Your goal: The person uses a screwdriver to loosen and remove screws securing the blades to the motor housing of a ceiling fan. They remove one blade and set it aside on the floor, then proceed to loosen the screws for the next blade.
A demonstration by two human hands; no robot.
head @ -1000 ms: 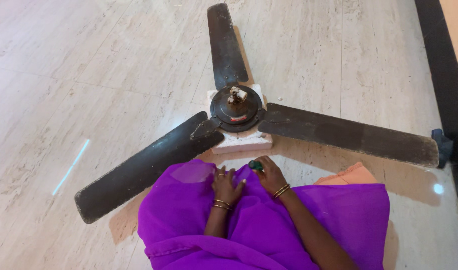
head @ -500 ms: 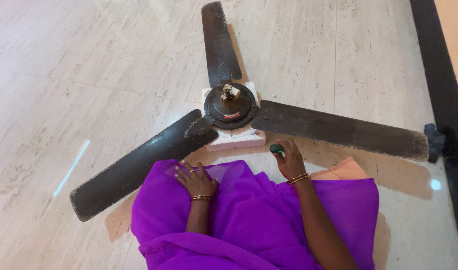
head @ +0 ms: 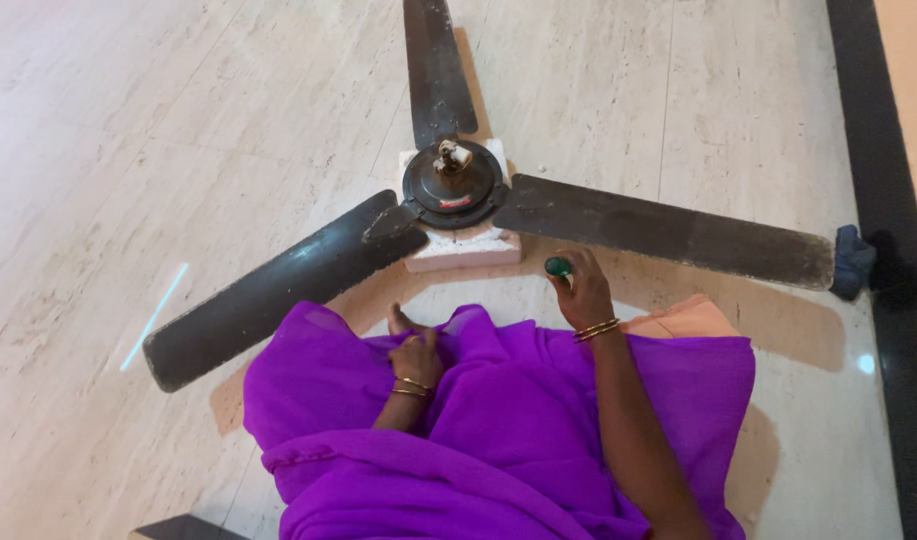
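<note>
While the left hand (head: pixel 415 362) has dropped to grip purple cloth (head: pixel 498 440), the right hand (head: pixel 578 290) stays clamped on what looks like a green-handled tool (head: pixel 557 266) beside the fan (head: pixel 454 187).

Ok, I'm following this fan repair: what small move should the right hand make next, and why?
Probably carry the green-handled tool up to the fan hub. The right hand already holds it beside the white block, short of the hub, while the left hand rests on the purple cloth.

A small dark-green round-ended tool handle (head: pixel 557 266) sits gripped in the right hand (head: pixel 581 297), just off the white foam block (head: pixel 465 250) at its four o'clock, under the dark ceiling fan (head: pixel 454 187) resting flat there.
</note>
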